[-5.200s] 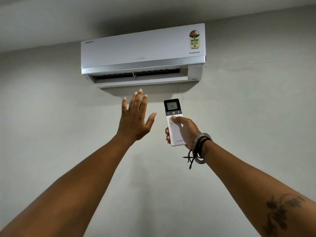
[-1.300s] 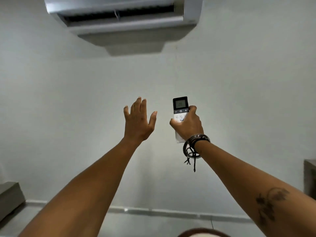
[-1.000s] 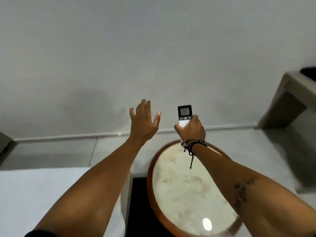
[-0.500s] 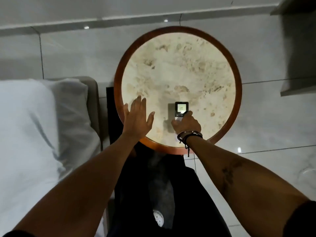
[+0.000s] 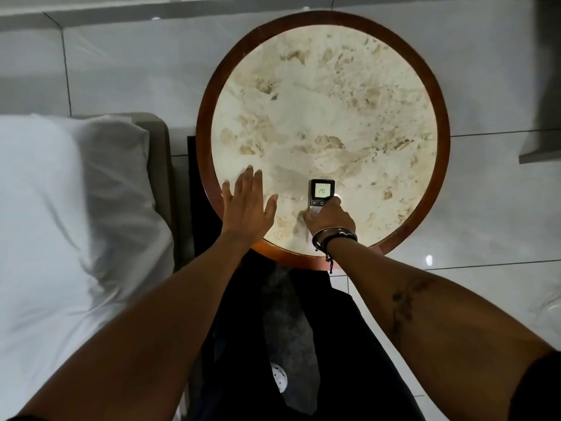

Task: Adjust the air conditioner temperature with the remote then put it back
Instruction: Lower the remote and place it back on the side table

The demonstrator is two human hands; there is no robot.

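Note:
My right hand (image 5: 330, 218) grips the lower half of the white remote (image 5: 321, 192), whose dark top shows a lit screen reading 20. The remote is low over the near part of the round table (image 5: 303, 86), a marbled cream top with a brown wooden rim; I cannot tell whether it touches the top. My left hand (image 5: 247, 208) is flat and spread, fingers apart, hovering over the table's near left edge and holding nothing. The air conditioner is out of view.
A bed with a white pillow (image 5: 69, 208) lies on the left, close to the table. Glossy white floor tiles (image 5: 485, 223) surround the table. A grey shelf edge (image 5: 540, 147) juts in at the right. My dark clothing (image 5: 288, 344) fills the bottom centre.
The view dropped from the wall unit to the round table below. My right hand brought the remote down low over the near tabletop, and my open left hand came down beside it.

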